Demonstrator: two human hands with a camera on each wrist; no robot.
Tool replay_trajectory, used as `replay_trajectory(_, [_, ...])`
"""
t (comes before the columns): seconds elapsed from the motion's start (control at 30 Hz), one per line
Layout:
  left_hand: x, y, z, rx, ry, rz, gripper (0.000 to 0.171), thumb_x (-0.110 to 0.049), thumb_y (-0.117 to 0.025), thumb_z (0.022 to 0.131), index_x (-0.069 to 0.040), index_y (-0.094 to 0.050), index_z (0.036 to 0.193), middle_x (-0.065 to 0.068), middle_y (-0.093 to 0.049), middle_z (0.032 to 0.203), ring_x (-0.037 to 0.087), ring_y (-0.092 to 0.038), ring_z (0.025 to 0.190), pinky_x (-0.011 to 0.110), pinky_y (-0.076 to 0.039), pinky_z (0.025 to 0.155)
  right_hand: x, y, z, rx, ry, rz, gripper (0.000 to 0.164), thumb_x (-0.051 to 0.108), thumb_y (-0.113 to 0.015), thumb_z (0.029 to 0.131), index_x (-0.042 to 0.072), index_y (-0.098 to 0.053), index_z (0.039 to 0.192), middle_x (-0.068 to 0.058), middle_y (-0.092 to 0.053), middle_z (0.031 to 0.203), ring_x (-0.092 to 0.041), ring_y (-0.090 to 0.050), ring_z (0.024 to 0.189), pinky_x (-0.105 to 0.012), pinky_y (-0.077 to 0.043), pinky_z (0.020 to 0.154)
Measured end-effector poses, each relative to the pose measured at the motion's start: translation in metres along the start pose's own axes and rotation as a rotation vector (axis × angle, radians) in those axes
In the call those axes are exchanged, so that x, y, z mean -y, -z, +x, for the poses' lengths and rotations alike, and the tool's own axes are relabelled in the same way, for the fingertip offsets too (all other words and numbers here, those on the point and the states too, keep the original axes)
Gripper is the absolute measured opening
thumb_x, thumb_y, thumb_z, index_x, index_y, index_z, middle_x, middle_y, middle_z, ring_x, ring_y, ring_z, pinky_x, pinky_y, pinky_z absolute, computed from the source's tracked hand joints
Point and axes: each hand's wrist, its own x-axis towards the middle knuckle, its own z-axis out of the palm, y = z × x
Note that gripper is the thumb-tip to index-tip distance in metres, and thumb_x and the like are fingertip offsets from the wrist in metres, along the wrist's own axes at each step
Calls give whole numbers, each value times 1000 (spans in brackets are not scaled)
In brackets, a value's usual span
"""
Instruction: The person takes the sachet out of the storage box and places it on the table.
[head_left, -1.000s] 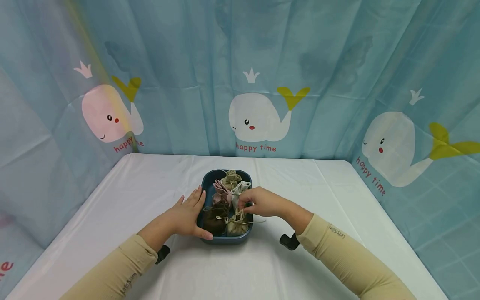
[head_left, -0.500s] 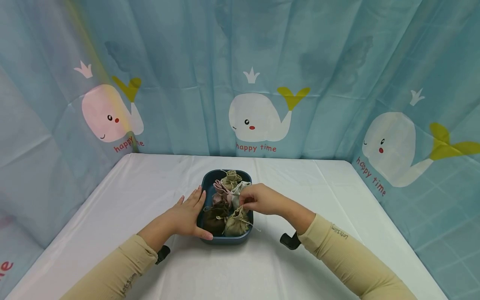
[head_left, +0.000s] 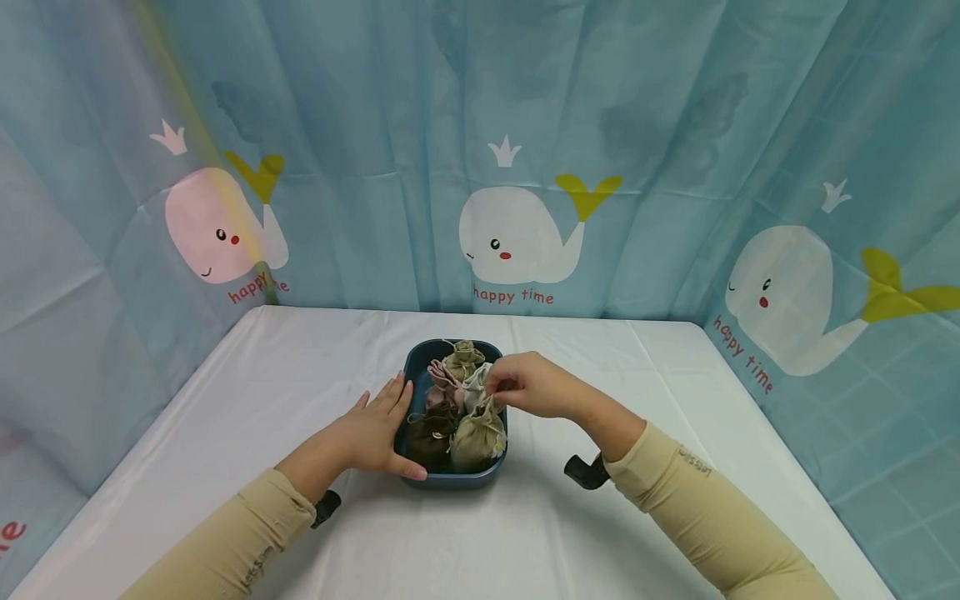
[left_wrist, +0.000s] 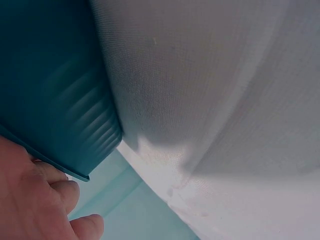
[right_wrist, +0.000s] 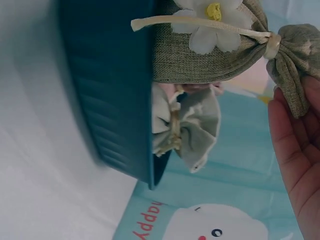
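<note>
A dark blue plastic basin (head_left: 463, 482) stands on the table with several small drawstring pouches in it. My right hand (head_left: 534, 385) pinches the gathered neck of a khaki pouch (head_left: 477, 440), which hangs upright at the basin's near right. In the right wrist view, this khaki pouch (right_wrist: 200, 62) shows a white cloth flower and a pale cord, and its body rises above the rim. My left hand (head_left: 371, 429) rests with spread fingers against the basin's left side. Beside the held pouch is a dark brown pouch (head_left: 427, 442); behind sit a pink pouch (head_left: 442, 392) and a white one (head_left: 474, 385).
Another khaki pouch (head_left: 462, 358) sits at the back of the basin. The white tablecloth (head_left: 615, 367) covers the table around it. A light blue curtain (head_left: 375, 242) with whale prints hangs behind and at both sides. Black wrist mounts (head_left: 585, 472) jut below the sleeves.
My right hand has risen, drawing the khaki pouch upward from lower in the basin. The flower on the pouch now shows in the head view. My left hand has stayed in place.
</note>
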Motion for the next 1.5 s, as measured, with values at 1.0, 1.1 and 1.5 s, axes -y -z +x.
replay_trajectory(1.0, [1,-2,3,10,13,9,136,-89,-47,52,-2,-5,146,16,5,152,31,-3,139,57,-12,106,-16,54,-27,-211,-165,29,9,3,-62,86,11,-65,83,2,-62,80,-11,-59,73,-29,-49,65])
replay_trajectory(1.1, [1,-2,3,7,13,15,135,-89,-47,52,-1,-6,146,16,5,152,31,-3,139,57,-12,106,-25,58,-31,-230,-200,28,9,4,-61,87,11,-64,83,1,-62,82,-12,-58,75,-30,-49,67])
replay_trajectory(1.5, [-1,0,2,18,22,31,135,-90,-45,51,-3,-7,147,16,3,152,30,-3,140,56,-12,106,-53,55,-43,-278,-388,4,8,8,-60,88,11,-63,81,0,-65,81,-15,-61,78,-32,-47,66])
